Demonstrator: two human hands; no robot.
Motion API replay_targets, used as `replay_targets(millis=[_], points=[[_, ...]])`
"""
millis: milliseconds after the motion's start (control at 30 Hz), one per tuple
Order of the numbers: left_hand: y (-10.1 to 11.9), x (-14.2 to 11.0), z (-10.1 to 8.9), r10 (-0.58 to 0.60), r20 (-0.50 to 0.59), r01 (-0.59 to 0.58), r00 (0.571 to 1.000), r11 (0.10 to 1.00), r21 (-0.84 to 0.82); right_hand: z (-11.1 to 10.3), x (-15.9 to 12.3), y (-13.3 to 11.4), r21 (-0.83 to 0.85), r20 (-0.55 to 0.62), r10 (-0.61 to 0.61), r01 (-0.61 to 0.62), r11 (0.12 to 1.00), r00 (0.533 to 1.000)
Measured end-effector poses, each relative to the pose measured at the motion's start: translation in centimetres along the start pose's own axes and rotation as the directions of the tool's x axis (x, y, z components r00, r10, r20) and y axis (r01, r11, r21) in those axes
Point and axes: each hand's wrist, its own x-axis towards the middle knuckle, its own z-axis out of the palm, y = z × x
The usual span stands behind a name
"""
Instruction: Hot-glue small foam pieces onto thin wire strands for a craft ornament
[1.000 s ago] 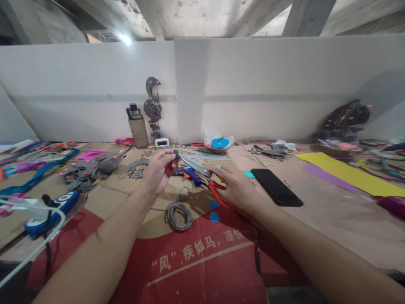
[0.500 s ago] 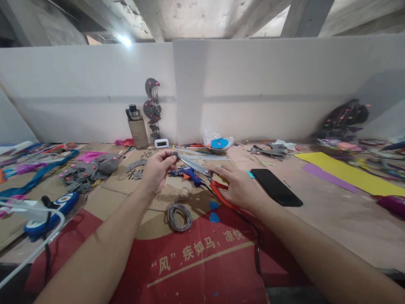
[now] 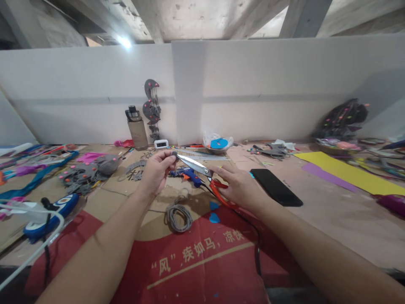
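Note:
My left hand (image 3: 155, 171) is raised over the table, its fingertips pinched on a small grey piece (image 3: 174, 154) whose cord hangs down to a grey coil (image 3: 179, 217). My right hand (image 3: 241, 185) grips the red handles of a pair of scissors (image 3: 202, 171). The steel blades point left, with their tips right at the grey piece. A blue glue gun (image 3: 190, 174) lies on the cardboard just behind the blades.
A black phone (image 3: 276, 187) lies to the right, a yellow sheet (image 3: 348, 173) further right. A water bottle (image 3: 137, 130), a small white clock (image 3: 161, 143) and a bowl with blue cutouts (image 3: 218, 143) stand by the back wall. Grey felt pieces (image 3: 85, 171) lie at the left.
Both hands have risen slightly and the scissor blades now sit closer to the grey piece pinched in my left hand. The view has shifted a little.

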Motion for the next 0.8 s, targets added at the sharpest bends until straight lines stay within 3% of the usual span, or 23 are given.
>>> replay_targets(millis=[400, 800], points=[[0.18, 0.01, -0.17, 0.089, -0.008, -0.086, 0.996, 0.978, 0.188, -0.11, -0.06, -0.05, 0.075, 0.022, 0.037, -0.039, 0.996, 0.999], [0.44, -0.07, 0.05, 0.058, -0.013, -0.056, 0.998, 0.991, 0.123, 0.01, -0.15, -0.13, 0.052, 0.038, 0.033, -0.035, 0.998, 0.999]])
